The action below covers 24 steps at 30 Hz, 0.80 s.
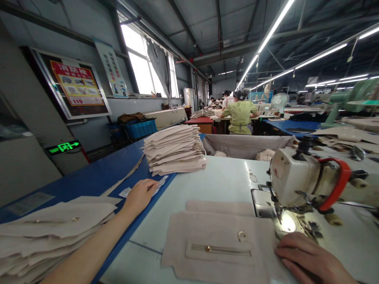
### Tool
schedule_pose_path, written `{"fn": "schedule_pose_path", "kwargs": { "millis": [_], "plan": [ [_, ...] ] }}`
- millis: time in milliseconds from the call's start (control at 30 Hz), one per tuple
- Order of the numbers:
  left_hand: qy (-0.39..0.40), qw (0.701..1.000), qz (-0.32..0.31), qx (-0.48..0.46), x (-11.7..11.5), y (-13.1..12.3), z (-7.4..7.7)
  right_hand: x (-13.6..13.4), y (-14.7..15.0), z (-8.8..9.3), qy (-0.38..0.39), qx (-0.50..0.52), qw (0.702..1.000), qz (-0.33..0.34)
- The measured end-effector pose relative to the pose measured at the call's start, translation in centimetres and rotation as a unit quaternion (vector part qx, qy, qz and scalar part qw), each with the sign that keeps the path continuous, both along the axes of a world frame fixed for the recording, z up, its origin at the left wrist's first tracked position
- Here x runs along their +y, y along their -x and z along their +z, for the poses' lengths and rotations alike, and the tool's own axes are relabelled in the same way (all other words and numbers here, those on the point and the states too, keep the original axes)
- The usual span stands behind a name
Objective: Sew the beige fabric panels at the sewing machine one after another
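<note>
My left hand (141, 196) reaches over the blue tabletop, its fingers curled down at some small white slips (162, 184). Whatever is between those fingertips is hidden. My right hand (310, 254) lies with its fingers stretched on the right edge of a beige fabric panel (225, 227), just in front of the sewing machine (296, 179). This panel lies flat on the pale machine table and bears a zipper (220, 249) with a gold-coloured pull and a small metal D-shaped ring (241, 236). The machine's lamp lights the needle area.
To the left lies a pile of similar zippered panels (56, 225). A tall stack of folded beige pieces (176, 150) stands at the table's far side, with a grey cloth-lined bin (245, 145) behind. A person in green (241, 114) sits farther off, facing away.
</note>
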<state>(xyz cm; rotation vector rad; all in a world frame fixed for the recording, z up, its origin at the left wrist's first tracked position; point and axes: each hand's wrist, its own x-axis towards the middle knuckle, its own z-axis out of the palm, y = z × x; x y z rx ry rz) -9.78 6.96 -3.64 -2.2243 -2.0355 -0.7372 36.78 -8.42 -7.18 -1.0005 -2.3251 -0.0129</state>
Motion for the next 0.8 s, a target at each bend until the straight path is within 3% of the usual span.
{"fn": "schedule_pose_path", "kwargs": {
  "millis": [800],
  "plan": [
    [0.005,1.0,0.016,-0.004,-0.01,-0.17,0.02,-0.1,0.18,0.08,-0.024,-0.015,1.0,0.003]
  ]
}}
